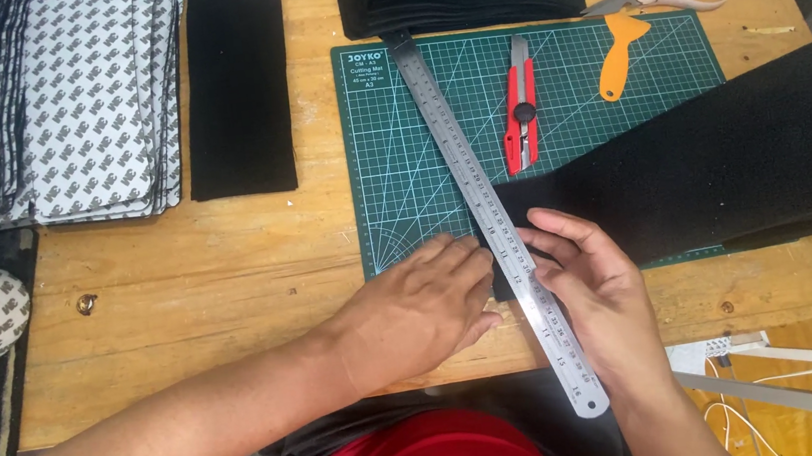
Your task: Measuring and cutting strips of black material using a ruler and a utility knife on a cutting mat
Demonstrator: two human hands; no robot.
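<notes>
1. The ruler [490,211] is seen as brushed, faintly shiny steel.
2. The black sheet [711,161] is shown matt and finely rough, possibly foam or felt.
3. The cutting mat [398,148] looks like smooth, matt green plastic.
4. The table [199,270] is bare, grainy wood.
5. The knife [519,105] is cased in glossy red plastic.

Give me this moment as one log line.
left hand: flat on mat edge | right hand: on steel ruler | ruler: across black foam strip

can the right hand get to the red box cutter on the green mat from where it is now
Probably yes. The right hand rests on the steel ruler, and the red cutter lies uncovered on the green mat just beyond it, beside the black foam strip; nothing lies across it.
</notes>
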